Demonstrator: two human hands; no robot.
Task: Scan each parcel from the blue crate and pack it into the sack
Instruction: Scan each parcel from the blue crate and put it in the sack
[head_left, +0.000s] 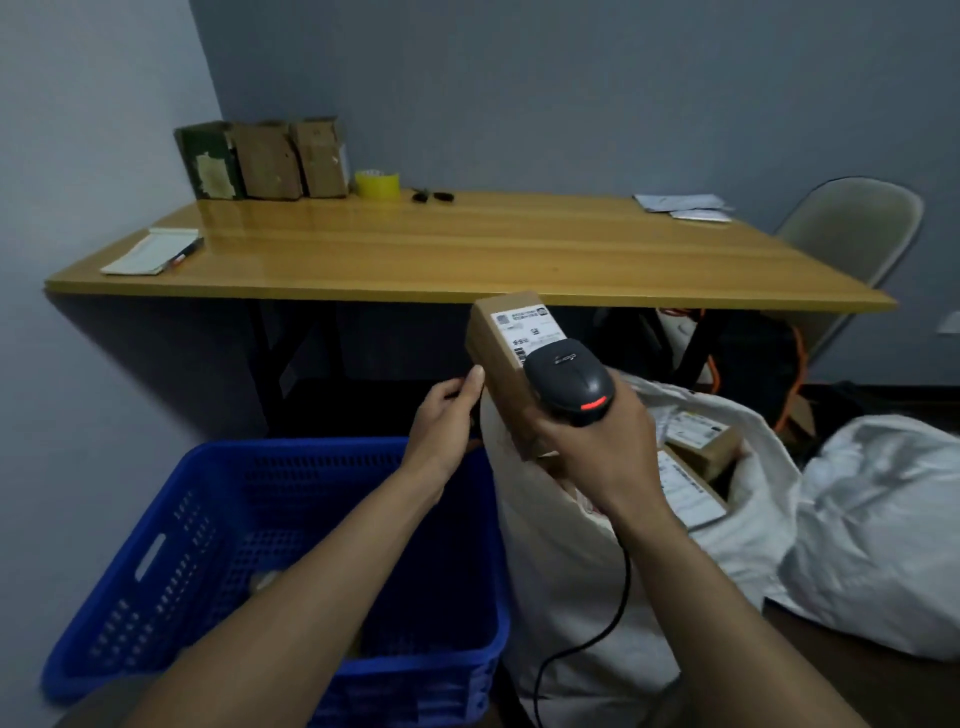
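A brown cardboard parcel (501, 358) with a white label on top is held up in front of the table edge. My left hand (447, 415) grips its lower left side, thumb against the cardboard. My right hand (597, 462) grips a black corded scanner (569, 382), its red light lit, right over the parcel's label. The blue crate (208, 545) stands at lower left; a brownish item (265, 579) shows inside, partly hidden by my left forearm. The white sack (566, 582) stands open to the crate's right, with labelled parcels (701, 449) inside.
A wooden table (441, 249) carries upright cardboard boxes (265, 161), a yellow tape roll (377, 183), a notepad with pen (150, 252) and envelopes (683, 205). A chair (852, 228) stands at right. A second white sack (883, 530) lies on the floor at right.
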